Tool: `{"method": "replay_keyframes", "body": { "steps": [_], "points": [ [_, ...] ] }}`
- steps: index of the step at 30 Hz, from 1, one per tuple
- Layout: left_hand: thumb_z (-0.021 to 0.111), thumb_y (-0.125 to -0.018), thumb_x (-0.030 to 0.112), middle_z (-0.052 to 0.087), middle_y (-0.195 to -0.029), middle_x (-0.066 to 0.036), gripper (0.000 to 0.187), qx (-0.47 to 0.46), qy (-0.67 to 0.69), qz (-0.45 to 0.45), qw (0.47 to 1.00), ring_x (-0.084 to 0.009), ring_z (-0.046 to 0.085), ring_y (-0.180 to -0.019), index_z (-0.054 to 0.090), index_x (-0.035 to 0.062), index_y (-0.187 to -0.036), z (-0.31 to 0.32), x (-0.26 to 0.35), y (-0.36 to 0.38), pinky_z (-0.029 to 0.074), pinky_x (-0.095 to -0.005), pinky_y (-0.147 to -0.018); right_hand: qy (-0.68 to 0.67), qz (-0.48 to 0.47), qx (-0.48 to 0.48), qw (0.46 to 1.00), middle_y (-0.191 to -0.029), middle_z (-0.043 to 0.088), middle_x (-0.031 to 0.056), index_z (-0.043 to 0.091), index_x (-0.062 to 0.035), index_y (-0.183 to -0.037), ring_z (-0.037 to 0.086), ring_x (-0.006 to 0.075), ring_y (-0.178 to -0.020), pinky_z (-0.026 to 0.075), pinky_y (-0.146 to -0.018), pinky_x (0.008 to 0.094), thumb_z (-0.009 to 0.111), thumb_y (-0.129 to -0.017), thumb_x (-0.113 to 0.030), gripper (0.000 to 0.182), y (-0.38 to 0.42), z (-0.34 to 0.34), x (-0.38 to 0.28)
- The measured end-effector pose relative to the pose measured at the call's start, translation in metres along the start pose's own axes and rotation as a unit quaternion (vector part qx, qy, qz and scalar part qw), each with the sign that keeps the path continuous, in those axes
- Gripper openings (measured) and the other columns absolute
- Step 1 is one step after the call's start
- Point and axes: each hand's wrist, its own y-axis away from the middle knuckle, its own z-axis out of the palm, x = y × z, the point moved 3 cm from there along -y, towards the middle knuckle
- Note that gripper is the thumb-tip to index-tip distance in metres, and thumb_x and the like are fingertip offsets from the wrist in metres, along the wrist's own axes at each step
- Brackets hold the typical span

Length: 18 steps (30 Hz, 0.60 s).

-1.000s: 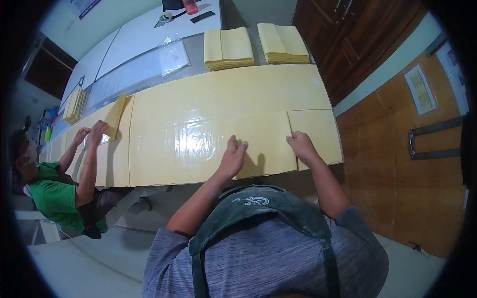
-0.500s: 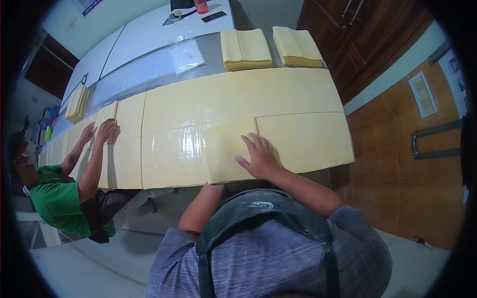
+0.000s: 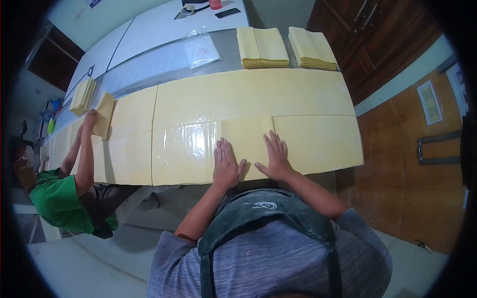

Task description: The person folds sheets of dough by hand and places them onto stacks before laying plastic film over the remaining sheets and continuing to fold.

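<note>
A large pale yellow sheet lies over the table, its material not clear. In front of me part of it is folded over into a panel. My left hand is flat on the panel's left edge, fingers stretched forward and thumb out. On the right edge lies my right hand, its fingers spread and pressing down, with nothing in it. Beside it, the right part of the sheet stays flat. Clear plastic film with a bright glare shows left of my left hand.
Two folded yellow stacks stand at the back. At left a co-worker in a green top handles a folded yellow piece near another stack. Farther back are a plastic packet, a phone and a tape roll.
My left hand has come up from under the near edge onto the panel's left side. My right hand has shifted slightly right. The co-worker has lifted and tilted a folded piece.
</note>
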Motion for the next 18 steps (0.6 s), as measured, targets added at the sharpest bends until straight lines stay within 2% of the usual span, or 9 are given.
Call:
{"method": "replay_keyframes", "body": {
  "steps": [2, 3, 5, 6, 8, 9, 11, 16, 18],
  "points": [
    [0.05, -0.098, 0.052, 0.009, -0.158, -0.037, 0.097, -0.006, -0.105, -0.012, 0.994, -0.0475, 0.006, -0.15, 0.007, -0.018, -0.149, 0.006, 0.004, -0.002, 0.007, -0.0543, -0.122, -0.352, 0.05, 0.169, 0.919, -0.16, 0.019, 0.0243, 0.014, 0.0005, -0.156, 0.024, 0.0371, -0.148, 0.025, -0.118, 0.0501, 0.067, -0.091, -0.031, 0.09, -0.007, -0.003, 0.007],
    [0.05, -0.098, 0.052, 0.009, -0.158, -0.037, 0.097, -0.002, -0.105, -0.016, 0.994, -0.0475, 0.006, -0.15, 0.007, -0.018, -0.149, 0.006, 0.005, -0.002, 0.007, -0.0543, -0.122, -0.352, 0.046, 0.166, 0.92, -0.16, 0.019, 0.0243, 0.014, 0.0005, -0.156, 0.024, 0.0371, -0.148, 0.025, -0.118, 0.0501, 0.067, -0.091, -0.031, 0.09, -0.013, -0.004, 0.008],
    [0.05, -0.097, 0.052, 0.009, -0.158, -0.037, 0.097, -0.012, -0.111, -0.029, 0.993, -0.0472, 0.006, -0.15, 0.007, -0.0174, -0.15, 0.007, 0.005, -0.003, 0.006, -0.0542, -0.122, -0.652, 0.258, 0.208, 0.682, -0.135, 0.052, 0.0239, 0.031, 0.0062, -0.148, 0.056, 0.0309, -0.122, 0.047, -0.099, 0.0389, 0.07, -0.087, -0.02, 0.077, -0.024, -0.002, 0.027],
    [0.05, -0.097, 0.053, 0.009, -0.158, -0.036, 0.099, -0.013, -0.111, -0.028, 0.993, -0.0473, 0.006, -0.15, 0.005, -0.0173, -0.15, 0.01, 0.002, -0.003, 0.006, -0.0542, -0.122, -0.652, 0.254, 0.205, 0.684, -0.135, 0.052, 0.0239, 0.031, 0.0062, -0.148, 0.056, 0.0309, -0.122, 0.047, -0.099, 0.0389, 0.07, -0.087, -0.02, 0.077, -0.028, -0.003, 0.038],
    [0.05, -0.097, 0.053, 0.01, -0.158, -0.036, 0.099, -0.002, -0.068, -0.029, 0.997, -0.0472, 0.006, -0.15, 0.004, -0.0171, -0.15, 0.01, -0.002, -0.003, 0.005, -0.0544, -0.122, -0.586, 0.323, 0.018, 0.743, -0.109, 0.068, 0.0218, 0.055, 0.0095, -0.128, 0.068, 0.0297, -0.096, 0.054, -0.084, 0.0402, 0.069, -0.088, -0.022, 0.053, -0.033, 0.011, 0.057],
    [0.05, -0.097, 0.054, 0.011, -0.158, -0.036, 0.099, 0.004, -0.024, -0.027, 0.999, -0.0471, 0.006, -0.15, 0.004, -0.0169, -0.15, 0.009, -0.003, -0.003, 0.005, -0.0547, -0.121, -0.585, 0.32, 0.016, 0.745, -0.109, 0.068, 0.0218, 0.055, 0.0095, -0.128, 0.068, 0.0297, -0.096, 0.054, -0.084, 0.0402, 0.069, -0.088, -0.022, 0.053, -0.036, 0.005, 0.05],
    [0.049, -0.098, 0.052, 0.019, -0.156, -0.035, 0.097, -0.011, -0.006, -0.061, 0.998, -0.0479, 0.013, -0.147, 0.005, -0.0174, -0.149, -0.005, 0.004, -0.005, 0.006, -0.0538, -0.121, -0.292, 0.292, -0.051, 0.909, -0.087, 0.072, 0.0196, 0.069, 0.0075, -0.105, 0.07, 0.0324, -0.079, 0.055, -0.075, 0.0421, 0.068, -0.088, -0.023, 0.035, -0.037, -0.029, 0.028],
    [0.043, -0.101, 0.053, 0.03, -0.15, -0.037, 0.089, -0.072, 0.079, -0.169, 0.98, -0.0486, 0.022, -0.145, 0.013, -0.0149, -0.15, -0.04, -0.011, -0.032, 0.013, -0.0518, -0.12, -0.188, 0.161, 0.001, 0.969, -0.085, 0.071, 0.0223, 0.069, 0.0065, -0.102, 0.071, 0.0333, -0.078, 0.055, -0.074, 0.0406, 0.07, -0.086, -0.024, 0.035, -0.07, -0.112, -0.083],
    [0.032, -0.104, 0.053, 0.039, -0.146, -0.034, 0.078, -0.115, 0.242, -0.069, 0.961, -0.0441, 0.031, -0.141, 0.025, -0.0104, -0.149, -0.021, -0.061, -0.051, 0.018, -0.0469, -0.119, -0.297, 0.11, 0.079, 0.945, -0.076, 0.069, 0.0167, 0.068, 0.006, -0.104, 0.068, 0.028, -0.071, 0.054, -0.069, 0.0377, 0.072, -0.086, -0.026, 0.037, -0.084, -0.104, -0.13]
  ]
}}
